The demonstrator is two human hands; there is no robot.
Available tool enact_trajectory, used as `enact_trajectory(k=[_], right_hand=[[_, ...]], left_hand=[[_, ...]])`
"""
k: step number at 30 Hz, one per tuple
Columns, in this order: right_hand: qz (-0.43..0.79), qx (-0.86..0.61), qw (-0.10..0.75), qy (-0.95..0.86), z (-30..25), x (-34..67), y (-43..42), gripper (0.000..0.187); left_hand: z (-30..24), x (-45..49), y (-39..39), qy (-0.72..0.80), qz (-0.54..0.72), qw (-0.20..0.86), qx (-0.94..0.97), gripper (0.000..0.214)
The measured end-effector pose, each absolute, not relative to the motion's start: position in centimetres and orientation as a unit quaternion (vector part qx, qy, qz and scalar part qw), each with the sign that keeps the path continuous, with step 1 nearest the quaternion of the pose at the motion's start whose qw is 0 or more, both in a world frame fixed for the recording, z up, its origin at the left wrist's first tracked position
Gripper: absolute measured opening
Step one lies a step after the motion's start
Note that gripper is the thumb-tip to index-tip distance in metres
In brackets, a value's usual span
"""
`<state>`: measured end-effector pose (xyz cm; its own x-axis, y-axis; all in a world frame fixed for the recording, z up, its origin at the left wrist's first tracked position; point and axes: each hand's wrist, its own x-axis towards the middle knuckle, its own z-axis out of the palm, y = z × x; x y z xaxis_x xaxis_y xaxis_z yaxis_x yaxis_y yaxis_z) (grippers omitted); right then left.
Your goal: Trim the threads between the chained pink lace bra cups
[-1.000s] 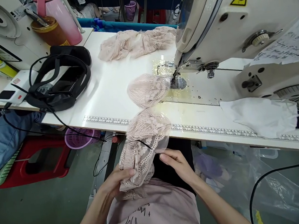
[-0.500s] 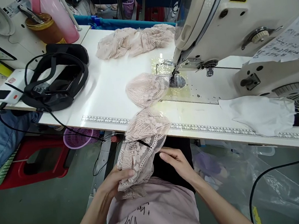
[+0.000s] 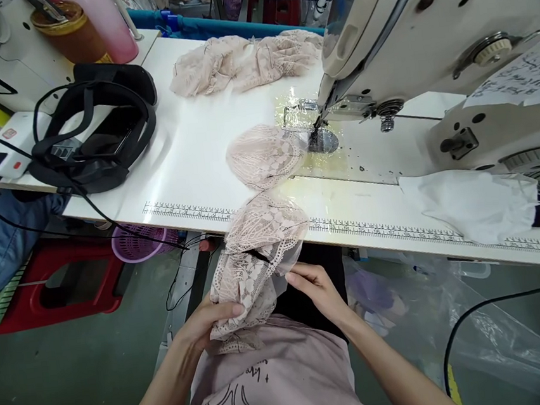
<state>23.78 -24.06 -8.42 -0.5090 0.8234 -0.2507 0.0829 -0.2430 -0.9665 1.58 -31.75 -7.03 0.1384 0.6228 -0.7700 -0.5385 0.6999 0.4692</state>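
Beige-pink see-through floral lace (image 3: 271,218) is draping over the table's front edge toward the person's lap, its far lobe lying right beside the metal presser foot (image 3: 314,138) of a big white sewing machine (image 3: 402,43). Can't tell if it's caught underneath. The left hand (image 3: 217,319) is gripping a gathered bunch, thumb on top, probably so the loose end isn't slipping. The right hand (image 3: 317,287) seems to be pinching the sheer border, thumb against fingertip, likely to have that edge lying straight. Room-wise, glossy white tabletop (image 3: 183,147) is showing between the lace and a black strap-on headset (image 3: 143,148). Crumpled white cloth (image 3: 475,205) is sitting over the front edge, well right of both hands.
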Motion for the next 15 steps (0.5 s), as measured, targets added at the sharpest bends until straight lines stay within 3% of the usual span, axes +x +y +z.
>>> enact_trajectory(k=[15], right_hand=[[0.668, -0.412, 0.265, -0.560, -8.23, 23.98, -23.94, 0.032]], left_hand=[[-7.77, 0.87, -31.68, 0.511, 0.377, 0.770, 0.058, 0.083]])
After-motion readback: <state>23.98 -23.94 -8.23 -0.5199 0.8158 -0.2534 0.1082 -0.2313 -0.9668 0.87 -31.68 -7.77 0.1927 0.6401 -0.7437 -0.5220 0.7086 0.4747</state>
